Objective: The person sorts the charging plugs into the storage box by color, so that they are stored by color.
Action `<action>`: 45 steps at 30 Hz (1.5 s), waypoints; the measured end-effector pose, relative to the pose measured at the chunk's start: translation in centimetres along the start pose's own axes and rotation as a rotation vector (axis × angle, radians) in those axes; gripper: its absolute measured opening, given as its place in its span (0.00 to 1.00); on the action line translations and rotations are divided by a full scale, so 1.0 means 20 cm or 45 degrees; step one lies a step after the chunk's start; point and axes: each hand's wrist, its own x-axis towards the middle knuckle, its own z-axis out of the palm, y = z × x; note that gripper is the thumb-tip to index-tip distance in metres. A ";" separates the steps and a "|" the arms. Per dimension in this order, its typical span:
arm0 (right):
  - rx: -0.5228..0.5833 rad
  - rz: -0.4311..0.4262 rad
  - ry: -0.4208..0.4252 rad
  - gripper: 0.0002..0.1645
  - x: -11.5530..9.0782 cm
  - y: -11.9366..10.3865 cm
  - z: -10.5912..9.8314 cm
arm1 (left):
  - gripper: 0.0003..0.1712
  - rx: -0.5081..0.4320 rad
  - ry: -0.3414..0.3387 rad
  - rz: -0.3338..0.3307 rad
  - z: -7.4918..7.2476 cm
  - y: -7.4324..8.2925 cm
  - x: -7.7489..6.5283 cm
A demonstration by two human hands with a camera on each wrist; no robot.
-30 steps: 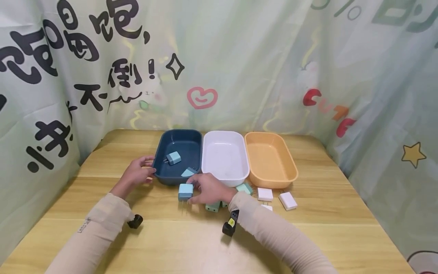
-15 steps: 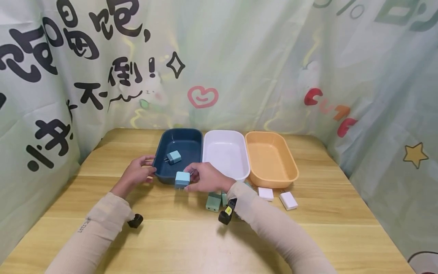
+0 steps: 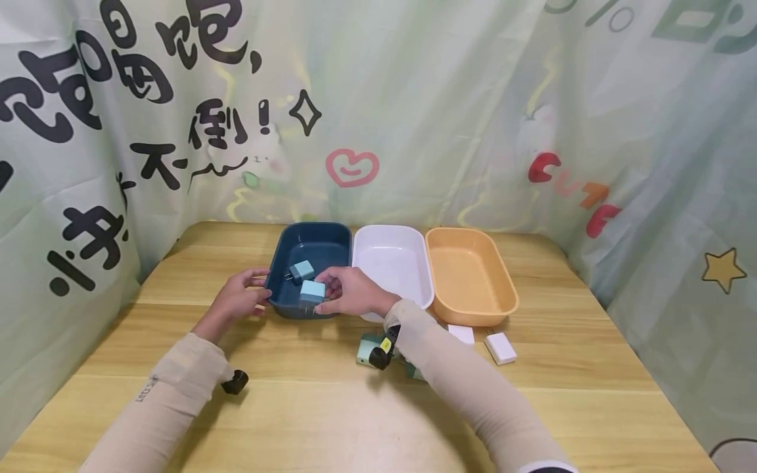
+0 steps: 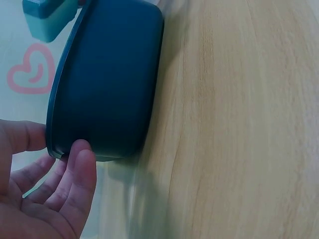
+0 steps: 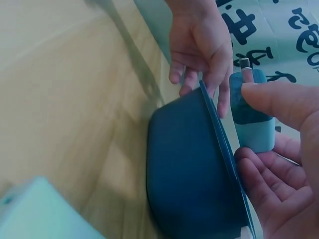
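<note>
The right hand [image 3: 353,292], pinching a blue charger [image 3: 312,290], has moved inward past the near rim of the navy tray [image 3: 322,251], left of frame centre; it seems positioned for release; the left hand [image 3: 236,299], fingers relaxed, touches the tray.

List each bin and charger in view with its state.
Navy rectangular plastic bin: upright, gripped by left hand
White rectangular plastic bin: upright, uncovered
Orange rectangular plastic bin: upright, uncovered
Blue boxy plastic charger: held by right hand over navy bin
Second blue charger: lying in navy bin
Green boxy plastic chargers: on wood-grain table, partly hidden
White boxy plastic chargers: on table
</note>
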 end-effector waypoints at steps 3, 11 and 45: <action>0.012 0.010 0.013 0.30 0.03 0.01 0.00 | 0.31 0.001 0.001 0.003 0.00 -0.01 0.00; 0.011 0.016 0.036 0.32 0.11 0.05 -0.03 | 0.31 0.006 0.002 -0.001 0.00 -0.01 0.01; -0.092 0.135 0.113 0.31 0.28 0.13 -0.05 | 0.31 -0.003 -0.015 0.006 0.00 -0.01 0.00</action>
